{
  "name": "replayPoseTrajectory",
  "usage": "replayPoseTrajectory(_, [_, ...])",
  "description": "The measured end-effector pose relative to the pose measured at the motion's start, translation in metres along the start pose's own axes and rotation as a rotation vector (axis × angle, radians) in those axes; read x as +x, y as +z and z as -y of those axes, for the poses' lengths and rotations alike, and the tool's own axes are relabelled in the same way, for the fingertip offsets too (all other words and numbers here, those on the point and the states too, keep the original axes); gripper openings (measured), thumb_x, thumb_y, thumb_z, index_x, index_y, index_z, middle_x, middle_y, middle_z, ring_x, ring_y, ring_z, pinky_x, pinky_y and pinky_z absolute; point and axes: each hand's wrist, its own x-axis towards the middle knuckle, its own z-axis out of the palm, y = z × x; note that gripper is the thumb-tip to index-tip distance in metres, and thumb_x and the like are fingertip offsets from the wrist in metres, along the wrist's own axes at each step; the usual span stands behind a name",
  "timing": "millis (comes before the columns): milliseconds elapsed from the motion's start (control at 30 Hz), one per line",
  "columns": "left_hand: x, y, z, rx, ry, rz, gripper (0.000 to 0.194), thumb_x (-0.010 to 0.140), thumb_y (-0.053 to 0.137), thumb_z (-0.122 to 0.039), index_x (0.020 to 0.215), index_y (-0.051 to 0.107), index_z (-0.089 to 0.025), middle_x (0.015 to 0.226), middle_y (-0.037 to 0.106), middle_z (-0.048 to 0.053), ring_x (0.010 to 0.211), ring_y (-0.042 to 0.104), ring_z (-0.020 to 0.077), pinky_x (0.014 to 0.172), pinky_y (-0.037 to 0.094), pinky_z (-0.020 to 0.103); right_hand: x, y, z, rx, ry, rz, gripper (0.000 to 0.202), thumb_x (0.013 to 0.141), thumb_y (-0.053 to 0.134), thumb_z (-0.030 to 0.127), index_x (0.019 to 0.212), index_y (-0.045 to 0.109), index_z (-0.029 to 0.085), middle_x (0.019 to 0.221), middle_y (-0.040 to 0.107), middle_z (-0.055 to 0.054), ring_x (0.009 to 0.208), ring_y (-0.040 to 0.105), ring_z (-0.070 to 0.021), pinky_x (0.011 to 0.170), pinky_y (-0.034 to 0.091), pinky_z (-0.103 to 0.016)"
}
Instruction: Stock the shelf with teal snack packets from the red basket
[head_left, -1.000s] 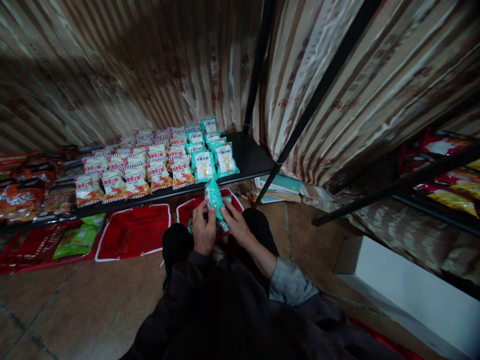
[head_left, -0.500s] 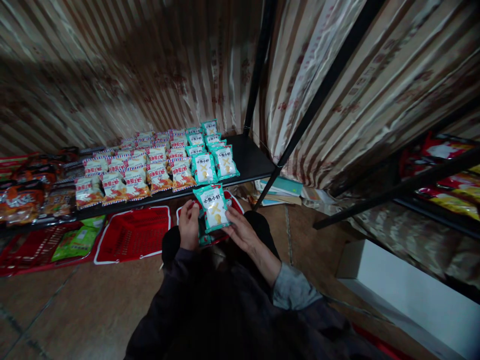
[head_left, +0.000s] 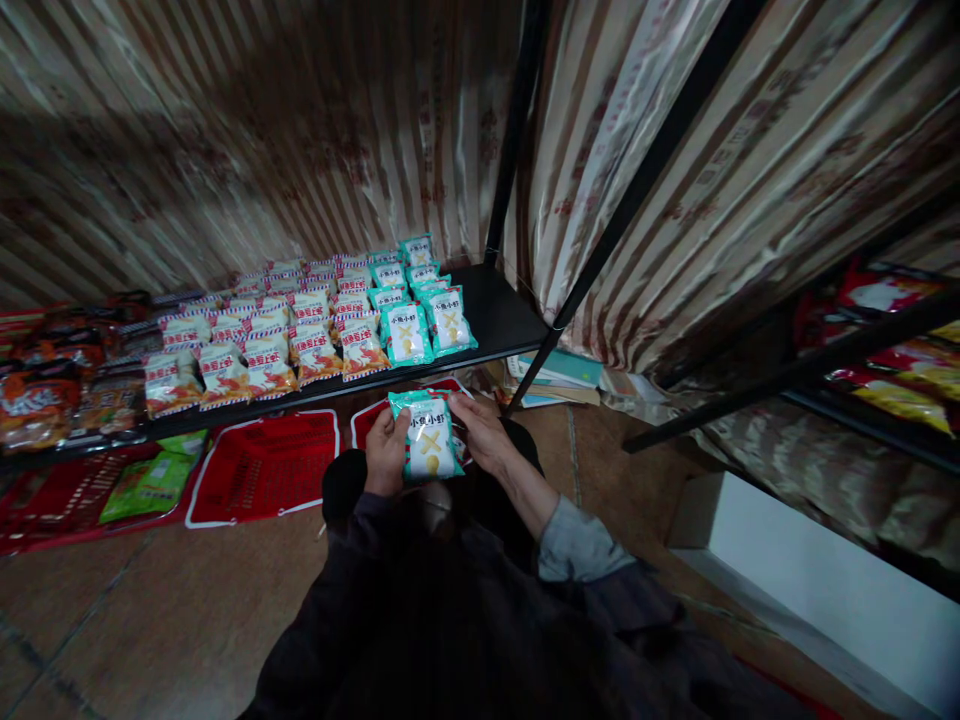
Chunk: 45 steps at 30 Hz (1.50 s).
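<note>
The left hand (head_left: 386, 460) and the right hand (head_left: 487, 435) are closed lightly around 1 teal-edged snack packet (head_left: 431, 445), 1 hand at each side. The left thumb lies on the front near the edge, while the right fingers hold the upper corner on the other side; how far the fingers reach underneath cannot be seen. Half a second ago the packet sat higher and at a slant, with the left hand only loosely at its side; now it is lower, nearer the body, and more level, its white printed face turned up. That change seems to leave it steadier and better supported at its 2 sides, with its shape and lettering easy to check. Just beyond the hands is a red basket (head_left: 366, 418), partly hidden by them, and to its left stands another red basket (head_left: 262, 465). Farther out, the black shelf (head_left: 506, 318) carries teal packets (head_left: 406, 335) that look like the held packet, 2 of them side by side at the front. Red-and-white packets (head_left: 315, 350) adjoin them to the left, and a bare stretch of shelf lies to their right, up to the black post (head_left: 600, 260).
</note>
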Motion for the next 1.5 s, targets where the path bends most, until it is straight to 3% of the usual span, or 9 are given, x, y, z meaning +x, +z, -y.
replayPoseTrajectory(100, [-0.002, 0.001, 0.003, 0.013, -0.007, 0.033, 0.045, 0.062, 0.07, -0.048, 0.09, 0.06, -0.014, 0.079, 0.068, 0.005, 0.079, 0.064, 0.0174, 0.072, 0.048, 0.028, 0.008, 0.005, 0.004, 0.017, -0.01, -0.035, 0.027, 0.051, 0.079, 0.036, 0.068, 0.068, 0.018, 0.063, 0.067, 0.003, 0.057, 0.057, -0.0096, 0.059, 0.043, -0.022])
replayPoseTrajectory(233, [-0.005, 0.002, 0.004, -0.002, -0.027, 0.07, 0.044, 0.061, 0.071, -0.047, 0.088, 0.059, -0.014, 0.085, 0.068, 0.006, 0.079, 0.064, 0.0178, 0.072, 0.049, 0.029, 0.011, 0.009, 0.003, 0.058, -0.032, -0.155, 0.022, 0.048, 0.078, 0.032, 0.059, 0.066, 0.017, 0.055, 0.064, 0.003, 0.05, 0.055, -0.0092, 0.054, 0.043, -0.022])
replayPoseTrajectory(533, [-0.008, 0.001, -0.006, 0.034, -0.142, 0.09, 0.047, 0.061, 0.07, -0.048, 0.092, 0.059, -0.015, 0.081, 0.068, 0.005, 0.075, 0.064, 0.0188, 0.07, 0.05, 0.031, 0.022, 0.01, -0.001, 0.094, -0.033, -0.301, 0.023, 0.048, 0.077, 0.03, 0.061, 0.065, 0.015, 0.052, 0.064, 0.002, 0.047, 0.055, -0.0108, 0.05, 0.044, -0.024])
replayPoseTrajectory(800, [-0.017, -0.006, 0.008, 0.013, -0.246, 0.197, 0.059, 0.064, 0.071, -0.042, 0.114, 0.054, -0.016, 0.107, 0.065, 0.012, 0.087, 0.064, 0.0228, 0.069, 0.052, 0.031, 0.036, 0.009, 0.004, 0.084, -0.092, -0.405, 0.019, 0.052, 0.075, 0.027, 0.061, 0.062, 0.015, 0.051, 0.061, 0.003, 0.045, 0.053, -0.0095, 0.046, 0.043, -0.022])
replayPoseTrajectory(1033, [-0.026, -0.002, 0.013, -0.016, -0.202, 0.153, 0.064, 0.059, 0.074, -0.044, 0.112, 0.056, -0.012, 0.111, 0.064, 0.014, 0.091, 0.063, 0.025, 0.074, 0.052, 0.034, 0.038, 0.013, 0.004, 0.087, -0.152, -0.395, 0.018, 0.051, 0.073, 0.027, 0.059, 0.062, 0.015, 0.05, 0.06, 0.004, 0.044, 0.05, -0.0083, 0.043, 0.04, -0.02])
replayPoseTrajectory(1200, [-0.031, 0.002, 0.016, -0.06, -0.19, 0.099, 0.062, 0.057, 0.074, -0.044, 0.108, 0.058, -0.011, 0.11, 0.064, 0.014, 0.095, 0.063, 0.0255, 0.08, 0.051, 0.036, 0.039, 0.014, 0.005, 0.012, -0.094, -0.391, 0.02, 0.053, 0.072, 0.03, 0.06, 0.062, 0.015, 0.051, 0.059, 0.003, 0.046, 0.05, -0.0086, 0.042, 0.038, -0.02])
replayPoseTrajectory(1367, [-0.026, -0.001, 0.01, -0.041, -0.147, 0.016, 0.058, 0.058, 0.074, -0.044, 0.105, 0.059, -0.012, 0.103, 0.067, 0.013, 0.089, 0.064, 0.0251, 0.076, 0.052, 0.036, 0.024, 0.012, 0.008, -0.108, 0.008, -0.229, 0.032, 0.063, 0.067, 0.047, 0.079, 0.067, 0.02, 0.072, 0.066, 0.001, 0.059, 0.056, -0.0096, 0.049, 0.043, -0.019])
replayPoseTrajectory(1500, [-0.019, -0.005, 0.009, -0.077, -0.068, -0.044, 0.055, 0.063, 0.07, -0.044, 0.106, 0.057, -0.012, 0.104, 0.066, 0.013, 0.09, 0.064, 0.0239, 0.077, 0.052, 0.035, 0.001, 0.01, 0.003, -0.206, 0.075, -0.07, 0.033, 0.065, 0.068, 0.048, 0.083, 0.068, 0.021, 0.085, 0.068, -0.001, 0.07, 0.06, -0.012, 0.053, 0.047, -0.019])
